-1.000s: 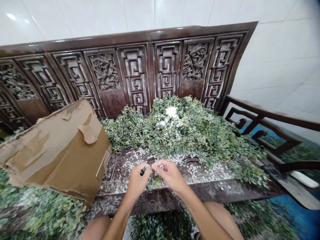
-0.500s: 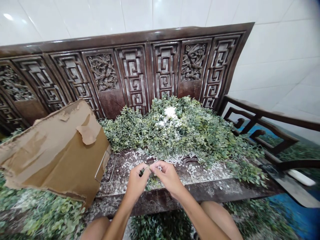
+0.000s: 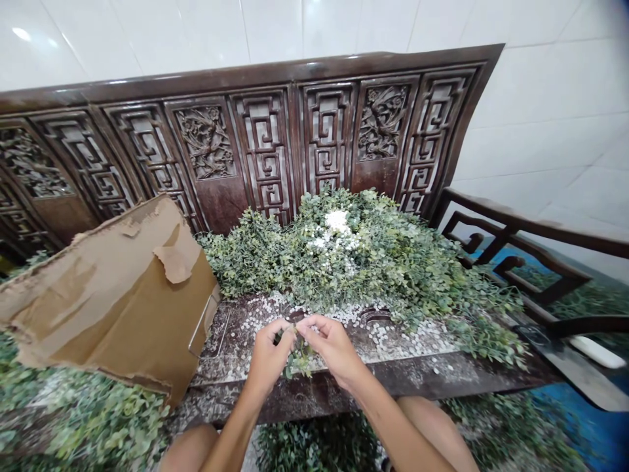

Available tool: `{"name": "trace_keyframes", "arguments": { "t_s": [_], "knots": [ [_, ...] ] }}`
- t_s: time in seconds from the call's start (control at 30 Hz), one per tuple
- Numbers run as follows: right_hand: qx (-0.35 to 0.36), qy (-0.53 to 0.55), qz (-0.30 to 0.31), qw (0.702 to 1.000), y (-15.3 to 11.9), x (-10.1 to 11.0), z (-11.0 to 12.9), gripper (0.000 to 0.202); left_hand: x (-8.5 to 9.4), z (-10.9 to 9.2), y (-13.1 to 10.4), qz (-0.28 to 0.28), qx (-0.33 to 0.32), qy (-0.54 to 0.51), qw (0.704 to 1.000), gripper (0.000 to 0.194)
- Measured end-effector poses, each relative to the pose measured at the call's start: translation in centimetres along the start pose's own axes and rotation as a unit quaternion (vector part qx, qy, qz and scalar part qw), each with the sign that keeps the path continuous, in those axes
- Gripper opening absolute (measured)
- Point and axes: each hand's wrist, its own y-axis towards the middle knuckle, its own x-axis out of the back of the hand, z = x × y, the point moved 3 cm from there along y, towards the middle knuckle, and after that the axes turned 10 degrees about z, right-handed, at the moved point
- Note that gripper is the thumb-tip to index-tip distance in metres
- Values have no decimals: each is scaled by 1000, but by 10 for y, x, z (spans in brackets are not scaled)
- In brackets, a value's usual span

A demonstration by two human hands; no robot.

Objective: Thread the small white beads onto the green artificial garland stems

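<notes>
My left hand [image 3: 271, 351] and my right hand [image 3: 330, 344] meet fingertip to fingertip above the front of the dark wooden bench [image 3: 314, 397]. Both are closed in a pinch around a small green leafy sprig [image 3: 301, 362], whose leaves hang down between them. Just behind my hands, many small white discs [image 3: 383, 334] lie scattered on the seat. A large heap of green artificial foliage [image 3: 393, 255] rests against the carved backrest, with a pile of white discs [image 3: 337, 221] on top of it.
A torn cardboard piece [image 3: 132, 308] leans at the left, beside a bent metal wire [image 3: 202, 328]. More foliage [image 3: 103, 419] lies at the lower left and below the bench. The wooden armrest [image 3: 540, 229] stands at the right, near a white object [image 3: 597, 352].
More of the sprig's leaves show below my fingers. My hands stay pinched together in nearly the same place, and the view has shifted very slightly.
</notes>
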Motion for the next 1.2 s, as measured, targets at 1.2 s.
{"name": "trace_keyframes", "arguments": {
  "t_s": [1.2],
  "knots": [
    [28, -44, 9, 999, 4, 6, -3, 17, 2, -10, -3, 33, -28, 43, 998, 25]
  ]
}}
